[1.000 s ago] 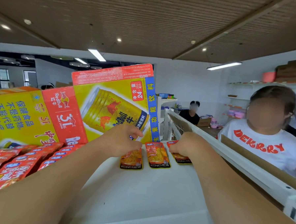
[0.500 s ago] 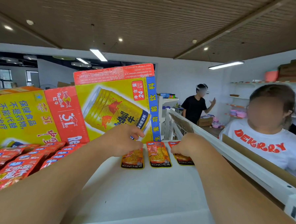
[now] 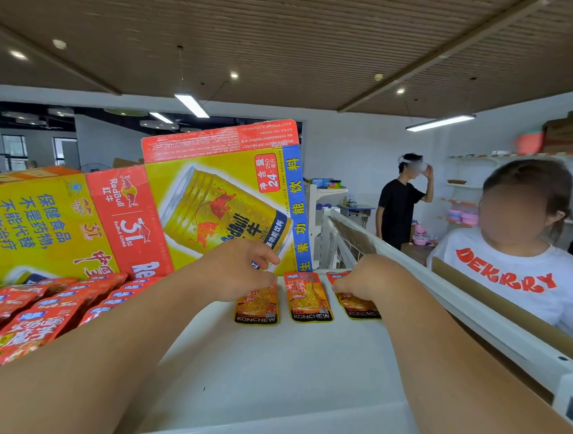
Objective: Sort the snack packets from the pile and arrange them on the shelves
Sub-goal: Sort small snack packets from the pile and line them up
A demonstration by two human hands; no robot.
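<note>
The packets are showing orange with black lower bands; the shelf is showing plain white; the carton is showing yellow and red.

Bright, even — ceiling strip lights; soft shadows; wide-angle bend at edges.

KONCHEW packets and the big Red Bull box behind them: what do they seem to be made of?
KONCHEW packets: probably glossy plastic film, since light glints on the orange faces and the edges look flat-sealed. Red Bull box: printed cardboard, semi-gloss, with a folded flap and straight creases.

Three packets abreast on shelf
</note>
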